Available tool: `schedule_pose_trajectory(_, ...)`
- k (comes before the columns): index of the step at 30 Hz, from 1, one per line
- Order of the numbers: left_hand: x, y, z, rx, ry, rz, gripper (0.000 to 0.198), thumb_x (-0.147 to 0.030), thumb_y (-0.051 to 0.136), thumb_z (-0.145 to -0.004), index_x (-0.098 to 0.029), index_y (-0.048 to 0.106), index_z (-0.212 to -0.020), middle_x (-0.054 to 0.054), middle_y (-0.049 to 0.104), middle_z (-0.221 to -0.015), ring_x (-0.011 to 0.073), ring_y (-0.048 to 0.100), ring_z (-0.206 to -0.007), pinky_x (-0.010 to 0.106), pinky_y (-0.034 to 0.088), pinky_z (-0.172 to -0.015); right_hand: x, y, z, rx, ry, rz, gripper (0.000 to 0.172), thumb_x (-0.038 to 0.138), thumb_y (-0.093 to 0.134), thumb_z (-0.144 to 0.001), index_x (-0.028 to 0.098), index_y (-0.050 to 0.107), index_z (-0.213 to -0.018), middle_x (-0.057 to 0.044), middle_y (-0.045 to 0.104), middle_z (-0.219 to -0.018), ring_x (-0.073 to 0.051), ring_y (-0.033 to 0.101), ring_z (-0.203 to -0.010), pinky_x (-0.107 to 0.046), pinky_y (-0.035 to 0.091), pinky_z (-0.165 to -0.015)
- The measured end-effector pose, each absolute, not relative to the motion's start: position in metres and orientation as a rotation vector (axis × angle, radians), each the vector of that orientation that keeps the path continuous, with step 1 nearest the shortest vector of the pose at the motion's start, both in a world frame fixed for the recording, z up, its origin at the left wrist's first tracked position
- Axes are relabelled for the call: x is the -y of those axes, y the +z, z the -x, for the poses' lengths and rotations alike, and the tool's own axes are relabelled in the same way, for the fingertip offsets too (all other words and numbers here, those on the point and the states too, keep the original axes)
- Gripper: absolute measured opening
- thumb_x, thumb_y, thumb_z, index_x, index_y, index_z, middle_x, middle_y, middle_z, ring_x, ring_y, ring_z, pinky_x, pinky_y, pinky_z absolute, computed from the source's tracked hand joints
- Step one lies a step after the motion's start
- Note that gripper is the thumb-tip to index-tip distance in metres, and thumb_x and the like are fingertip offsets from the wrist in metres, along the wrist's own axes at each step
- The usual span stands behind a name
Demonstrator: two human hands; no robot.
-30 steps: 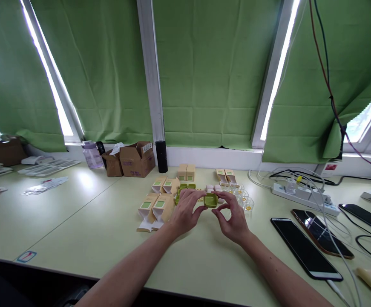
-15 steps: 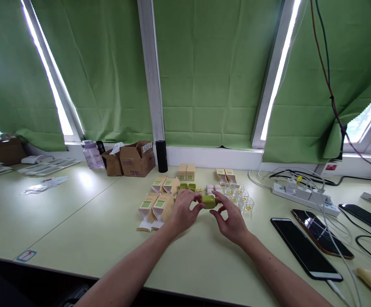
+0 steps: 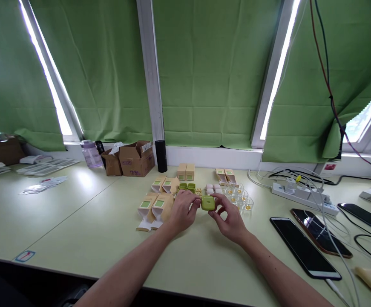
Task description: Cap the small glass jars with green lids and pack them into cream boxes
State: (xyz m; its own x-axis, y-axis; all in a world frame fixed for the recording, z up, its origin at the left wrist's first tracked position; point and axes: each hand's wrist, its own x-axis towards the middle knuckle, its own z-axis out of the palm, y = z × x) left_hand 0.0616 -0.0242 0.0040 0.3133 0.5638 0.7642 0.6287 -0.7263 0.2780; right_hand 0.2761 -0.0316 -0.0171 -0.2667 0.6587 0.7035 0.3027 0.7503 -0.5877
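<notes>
A small green square case (image 3: 208, 203) is pinched between my two hands just above the pale green table (image 3: 76, 221). My left hand (image 3: 182, 212) grips its left side with thumb and fingers. My right hand (image 3: 229, 218) grips its right side, fingers curled round it. Just behind my hands lie more green cases (image 3: 187, 186), small white pieces (image 3: 213, 187) and several clear cups with yellow centres (image 3: 241, 197). Left of my left hand stand beige cartons with green labels (image 3: 152, 207).
Two closed beige boxes (image 3: 185, 172) and a black cylinder (image 3: 161, 156) stand near the window sill, with brown cardboard boxes (image 3: 136, 159) and a bottle (image 3: 91, 154) to the left. A power strip (image 3: 303, 197), cables and phones (image 3: 304, 247) lie to the right.
The green case showed its open hollow side up a second ago; it has been turned between my fingers and now shows a closed flat face. Both hands stayed in the same spot.
</notes>
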Motion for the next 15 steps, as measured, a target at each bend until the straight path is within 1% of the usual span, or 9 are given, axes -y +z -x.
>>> schedule_pose_trajectory(2, 0.0268, 0.0074, -0.0601, 1.105, -1.385, 2.506, 0.027, -0.027, 0.043, -0.105, -0.02, 0.067, -0.094, 0.006, 0.071, -0.083, 0.0233, 0.061, -0.082, 0.041, 0.043, -0.082, 0.0319, -0.0158, -0.2769, 1.848, 0.455, 0.739, 0.042, 0.024, 0.064, -0.092, 0.028, 0.054, -0.132, -0.003, 0.068, -0.094, -0.019, 0.067, -0.083, -0.028, 0.061, -0.064)
schedule_pose_trajectory(4, 0.0282, 0.0097, -0.0587, 1.058, -1.385, 2.517, 0.017, -0.024, 0.049, -0.102, -0.021, 0.066, -0.106, 0.008, 0.073, -0.095, 0.026, 0.063, -0.093, 0.043, 0.045, -0.086, 0.0316, -0.0153, -0.2777, 1.841, 0.486, 0.735, 0.039, 0.026, 0.064, -0.093, 0.028, 0.053, -0.131, -0.005, 0.07, -0.099, -0.02, 0.068, -0.088, -0.029, 0.061, -0.064)
schedule_pose_trajectory(5, 0.0284, 0.0102, -0.0581, 1.033, -1.382, 2.523, 0.018, -0.023, 0.052, -0.1, -0.021, 0.064, -0.113, 0.009, 0.073, -0.101, 0.0273, 0.062, -0.098, 0.045, 0.046, -0.089, 0.0313, -0.0152, -0.2782, 1.837, 0.496, 0.733, 0.038, 0.027, 0.063, -0.093, 0.028, 0.053, -0.13, -0.006, 0.071, -0.103, -0.021, 0.068, -0.091, -0.029, 0.061, -0.065)
schedule_pose_trajectory(8, 0.0278, 0.0095, -0.0572, 0.986, -1.349, 2.536, 0.034, -0.017, 0.057, -0.096, -0.024, 0.057, -0.13, 0.01, 0.072, -0.114, 0.0294, 0.06, -0.11, 0.049, 0.046, -0.097, 0.0305, -0.0153, -0.2794, 1.828, 0.52, 0.718, 0.036, 0.031, 0.063, -0.095, 0.028, 0.053, -0.129, -0.008, 0.071, -0.11, -0.022, 0.069, -0.097, -0.03, 0.062, -0.065)
schedule_pose_trajectory(12, 0.028, 0.0078, -0.0576, 0.951, -1.3, 2.539, 0.045, -0.014, 0.06, -0.094, -0.026, 0.052, -0.137, 0.01, 0.069, -0.121, 0.0305, 0.057, -0.116, 0.05, 0.046, -0.102, 0.0304, -0.0155, -0.2804, 1.813, 0.56, 0.703, 0.032, 0.035, 0.062, -0.097, 0.027, 0.054, -0.127, -0.008, 0.07, -0.11, -0.022, 0.068, -0.099, -0.03, 0.061, -0.068)
schedule_pose_trajectory(15, 0.0306, 0.0085, -0.059, 0.905, -1.24, 2.56, 0.055, -0.014, 0.063, -0.094, -0.026, 0.047, -0.145, 0.012, 0.065, -0.132, 0.0319, 0.054, -0.124, 0.053, 0.046, -0.107, 0.0308, -0.0158, -0.2799, 1.796, 0.576, 0.706, 0.03, 0.037, 0.062, -0.098, 0.027, 0.055, -0.125, -0.008, 0.069, -0.11, -0.023, 0.067, -0.1, -0.03, 0.062, -0.069)
